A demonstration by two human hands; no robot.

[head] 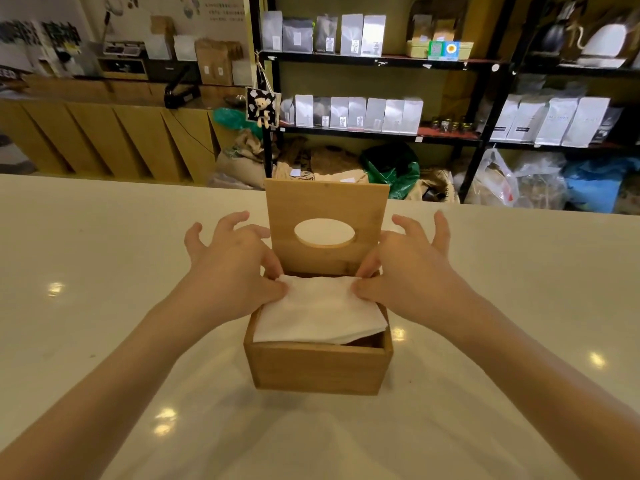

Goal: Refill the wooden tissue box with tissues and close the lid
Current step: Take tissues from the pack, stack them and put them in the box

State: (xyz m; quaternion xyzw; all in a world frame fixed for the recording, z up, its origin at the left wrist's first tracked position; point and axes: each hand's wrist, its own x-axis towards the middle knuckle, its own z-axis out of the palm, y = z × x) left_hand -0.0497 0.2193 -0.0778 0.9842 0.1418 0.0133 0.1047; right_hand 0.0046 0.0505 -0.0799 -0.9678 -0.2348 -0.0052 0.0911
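On the white counter (pixel 104 271) before me: wooden tissue box (pixel 318 367), lid (pixel 327 209) upright, tissues (pixel 320 315) lying inside it, their far corners pinched by my left hand (pixel 235 268) and right hand (pixel 412 271), other fingers spread.

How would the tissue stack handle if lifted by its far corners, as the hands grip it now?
The tissue stack looks soft and probably floppy: its near edge already droops toward the wooden box. It is likely light, since the left hand and right hand pinch it with fingertips only. Layers may slide apart.
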